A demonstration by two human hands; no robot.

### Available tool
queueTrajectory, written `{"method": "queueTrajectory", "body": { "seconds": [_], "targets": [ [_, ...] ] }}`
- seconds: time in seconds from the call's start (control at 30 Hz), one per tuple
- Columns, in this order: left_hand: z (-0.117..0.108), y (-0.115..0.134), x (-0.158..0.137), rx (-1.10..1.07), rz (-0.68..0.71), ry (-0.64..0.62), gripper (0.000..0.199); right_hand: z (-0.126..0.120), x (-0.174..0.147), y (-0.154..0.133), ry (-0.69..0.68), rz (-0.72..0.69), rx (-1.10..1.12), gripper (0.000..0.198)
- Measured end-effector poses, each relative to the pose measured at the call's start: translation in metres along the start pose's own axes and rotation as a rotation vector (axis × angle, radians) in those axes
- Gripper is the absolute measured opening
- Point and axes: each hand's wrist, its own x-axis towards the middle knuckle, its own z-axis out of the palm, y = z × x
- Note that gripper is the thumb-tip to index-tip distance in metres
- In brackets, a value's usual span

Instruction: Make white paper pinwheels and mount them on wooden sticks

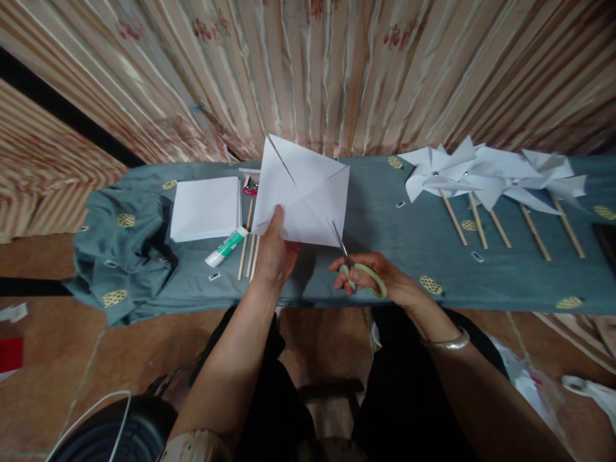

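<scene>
My left hand [276, 253] grips a square sheet of white paper [308, 173] near its lower left, thumb on top, holding it up above the cloth. Diagonal lines cross the sheet, and a slit runs in from its top left corner. In my right hand [370, 276] is a pair of scissors [368, 277] with pale green handles. Their blades meet the paper near its lower right corner, one blade lying over it. Left of the sheet lie a stack of white paper [205, 208], a green and white glue stick [226, 247] and several thin wooden sticks [244, 250].
A green-grey cloth [375, 205] covers the narrow table, bunched up at the left end. Several white paper pinwheels [447, 170] on wooden sticks lie at the right. A small red box [251, 185] of metal pins sits behind the sheet. Striped curtains [308, 77] hang along the back.
</scene>
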Motion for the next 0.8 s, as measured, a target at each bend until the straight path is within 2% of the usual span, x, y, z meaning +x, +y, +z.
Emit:
{"method": "queueTrajectory", "body": {
  "seconds": [0.37,0.8],
  "targets": [
    [0.0014,0.0019,-0.0013,0.030,0.001,0.016,0.022,0.0006,-0.0002,0.0040,0.012,-0.014,-0.003,0.043],
    [0.0029,0.0045,-0.0019,0.024,-0.009,0.027,0.022,0.0017,-0.0019,-0.0019,0.053,0.108,0.026,0.039]
  ]
}}
